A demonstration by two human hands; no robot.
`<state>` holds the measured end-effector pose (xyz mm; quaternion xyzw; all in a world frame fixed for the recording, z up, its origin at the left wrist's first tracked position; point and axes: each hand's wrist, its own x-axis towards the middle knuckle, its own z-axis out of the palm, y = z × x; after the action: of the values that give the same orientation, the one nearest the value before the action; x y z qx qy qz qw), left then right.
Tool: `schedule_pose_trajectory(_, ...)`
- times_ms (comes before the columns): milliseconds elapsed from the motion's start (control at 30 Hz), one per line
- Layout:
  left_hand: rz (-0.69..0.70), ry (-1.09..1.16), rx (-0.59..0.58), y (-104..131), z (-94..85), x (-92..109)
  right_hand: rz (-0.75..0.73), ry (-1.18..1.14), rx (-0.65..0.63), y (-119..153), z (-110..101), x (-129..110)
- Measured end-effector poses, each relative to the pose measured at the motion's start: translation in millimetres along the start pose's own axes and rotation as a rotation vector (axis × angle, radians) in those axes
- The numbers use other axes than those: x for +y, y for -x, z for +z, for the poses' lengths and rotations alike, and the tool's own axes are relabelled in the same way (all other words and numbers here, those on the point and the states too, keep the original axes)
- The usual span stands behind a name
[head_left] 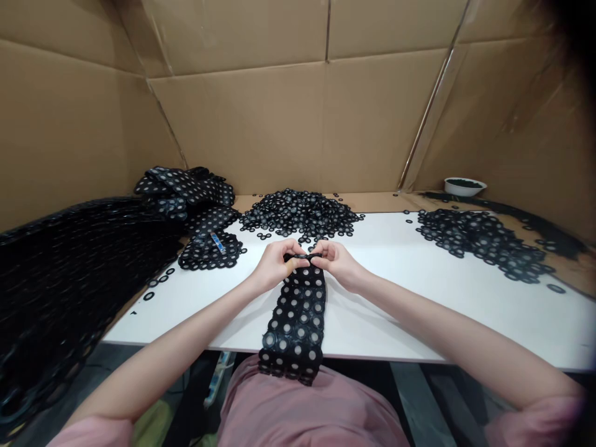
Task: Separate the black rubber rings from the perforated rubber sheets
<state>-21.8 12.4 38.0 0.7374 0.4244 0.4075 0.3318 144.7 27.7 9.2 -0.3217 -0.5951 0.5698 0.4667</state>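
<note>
A black strip of joined rings (298,310) with pale round openings hangs from the white board over its front edge, down to the pink shirt. At its far end my left hand (278,264) pinches the left part of the edge between thumb and fingers. My right hand (339,264) pinches the same edge just to the right, the fingertips of both hands nearly touching. Right behind my hands lies a heap of loose black rings (300,214).
A white board (386,248) bears another ring heap (479,242) at right. A white bowl (465,187) stands back right. Folded ring material (186,189) and a large black pile (84,267) lie left. A small blue-and-white object (217,243) rests on ring material. Cardboard walls surround the board.
</note>
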Motion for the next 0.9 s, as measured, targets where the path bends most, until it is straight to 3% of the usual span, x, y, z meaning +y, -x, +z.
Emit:
schedule_pose_trajectory(467, 0.037, 0.009, 0.055, 0, 2.8, -4, -0.029, -0.036, 0.008, -3, 0, -4)
schedule_pose_trajectory(667, 0.244, -0.214, 0.129, 0, -5.8, -2, 0.055, -0.032, -0.039, 4, -7, -7)
schedule_pose_trajectory(900, 0.586, -0.664, 0.088, -3, -16.1, 4, -0.191, 0.229, -0.102, 4, -6, -4)
